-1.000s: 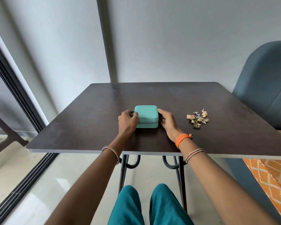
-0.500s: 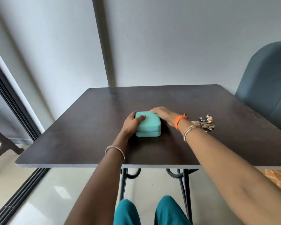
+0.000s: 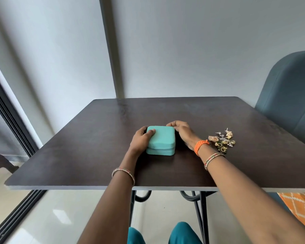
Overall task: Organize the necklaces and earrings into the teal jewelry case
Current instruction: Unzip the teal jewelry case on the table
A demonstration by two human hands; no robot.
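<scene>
Right hand has slid back from the case's far top edge to its far right corner; left hand unchanged on the left side.

Left hand (image 3: 142, 139) grips the teal jewelry case (image 3: 161, 140), thumb laid on the lid and fingers curled round the left wall. Right hand (image 3: 181, 132) curls at the far right corner, fingertips at the case's edge; whether it pinches anything there cannot be told. Case is closed, flat on the dark table (image 3: 77, 155), near centre. Pile of earrings (image 3: 222, 140) lies right of the case, apart from it, just beyond the right wrist. Blue chair (image 3: 289, 97) stands at the table's right.
</scene>
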